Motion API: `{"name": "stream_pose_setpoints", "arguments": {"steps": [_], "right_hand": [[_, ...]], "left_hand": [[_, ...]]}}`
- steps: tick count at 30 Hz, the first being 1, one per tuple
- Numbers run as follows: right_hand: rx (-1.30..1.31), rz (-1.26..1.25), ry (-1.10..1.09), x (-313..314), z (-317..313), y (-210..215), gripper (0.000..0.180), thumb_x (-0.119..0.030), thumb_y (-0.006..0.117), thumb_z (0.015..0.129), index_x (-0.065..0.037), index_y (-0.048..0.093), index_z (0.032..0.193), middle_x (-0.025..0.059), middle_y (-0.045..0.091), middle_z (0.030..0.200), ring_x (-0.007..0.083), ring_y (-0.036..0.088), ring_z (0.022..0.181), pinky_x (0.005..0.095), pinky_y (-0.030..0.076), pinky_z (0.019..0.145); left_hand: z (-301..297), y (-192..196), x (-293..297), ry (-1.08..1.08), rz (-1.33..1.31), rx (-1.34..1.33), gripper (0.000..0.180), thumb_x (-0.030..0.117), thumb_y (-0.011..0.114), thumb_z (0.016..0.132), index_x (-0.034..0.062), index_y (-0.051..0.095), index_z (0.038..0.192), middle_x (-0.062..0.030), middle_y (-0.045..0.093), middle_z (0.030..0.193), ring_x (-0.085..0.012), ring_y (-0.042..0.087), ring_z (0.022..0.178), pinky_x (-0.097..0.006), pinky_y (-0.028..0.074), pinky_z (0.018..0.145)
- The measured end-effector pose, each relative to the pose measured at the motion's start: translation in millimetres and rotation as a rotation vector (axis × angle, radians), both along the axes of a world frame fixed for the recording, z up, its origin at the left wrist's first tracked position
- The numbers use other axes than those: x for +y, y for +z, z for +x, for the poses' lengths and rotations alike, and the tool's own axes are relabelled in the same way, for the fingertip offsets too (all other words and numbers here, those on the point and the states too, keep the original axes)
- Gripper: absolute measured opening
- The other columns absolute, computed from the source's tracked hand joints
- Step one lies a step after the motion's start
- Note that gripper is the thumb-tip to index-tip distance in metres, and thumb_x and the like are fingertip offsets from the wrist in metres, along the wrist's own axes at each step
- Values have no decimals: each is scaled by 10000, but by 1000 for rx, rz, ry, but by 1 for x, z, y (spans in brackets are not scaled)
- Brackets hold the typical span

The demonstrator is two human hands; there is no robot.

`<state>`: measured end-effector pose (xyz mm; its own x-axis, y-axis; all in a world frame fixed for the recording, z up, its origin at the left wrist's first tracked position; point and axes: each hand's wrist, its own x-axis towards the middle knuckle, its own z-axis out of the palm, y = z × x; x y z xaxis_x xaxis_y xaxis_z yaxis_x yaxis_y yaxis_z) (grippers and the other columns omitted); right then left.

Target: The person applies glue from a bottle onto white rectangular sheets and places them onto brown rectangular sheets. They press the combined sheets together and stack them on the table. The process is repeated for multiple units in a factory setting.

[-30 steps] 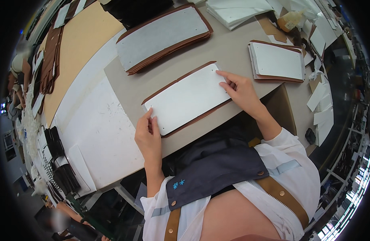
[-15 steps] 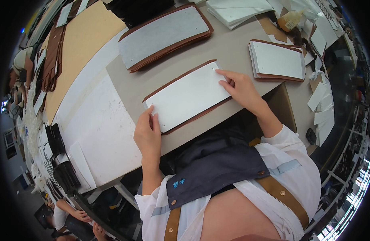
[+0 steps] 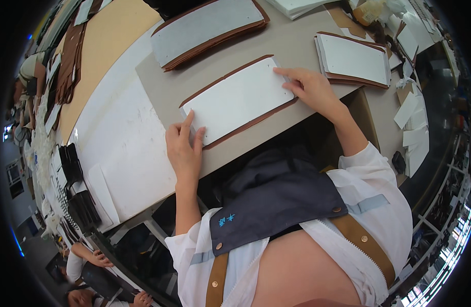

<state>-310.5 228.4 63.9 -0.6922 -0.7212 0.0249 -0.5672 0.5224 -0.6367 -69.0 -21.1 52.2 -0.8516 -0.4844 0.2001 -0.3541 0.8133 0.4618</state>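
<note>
A long white rectangular sheet (image 3: 235,100) with small holes near its corners lies flat over a brown leather-like piece (image 3: 240,73), whose strips show along both long edges. My left hand (image 3: 184,146) is at the sheet's left end. Its index fingertip touches near the upper corner and its thumb near the lower one, well apart. At the right end, my right hand (image 3: 314,91) has its index finger stretched to the upper corner, with the thumb lower on the short edge. Both hands are open, fingertips resting on the sheet.
Beyond the sheet lies a stack of brown pieces topped by a grey-white panel (image 3: 210,33). A smaller white-topped stack (image 3: 354,60) sits to the right. A yellowish bottle (image 3: 367,13) and loose papers crowd the far right. Black folded pieces (image 3: 84,204) lie at the left.
The sheet and table sit higher in the picture. My left index finger and thumb have spread further apart along the sheet's end. My right hand stays at the other end.
</note>
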Motion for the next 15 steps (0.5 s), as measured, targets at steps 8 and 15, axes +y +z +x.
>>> {"name": "stream_pose_setpoints", "arguments": {"steps": [8,15], "right_hand": [[347,144,75,7,10,-12,406,-111,678,911,-172,662,1312,95,654,1074,285,622,984,400,512,818],[460,-182,165,-37,28,-17,470,-21,634,859,-26,610,1328,185,558,1376,368,508,1312,456,420,1088]], "left_hand": [[5,3,-8,-95,-2,-44,549,243,804,845,128,654,1361,-103,578,972,-281,533,905,-387,465,822],[-33,-12,-4,-131,-73,158,471,60,586,953,49,560,1423,-189,571,1311,-353,507,1262,-432,412,1057]]}}
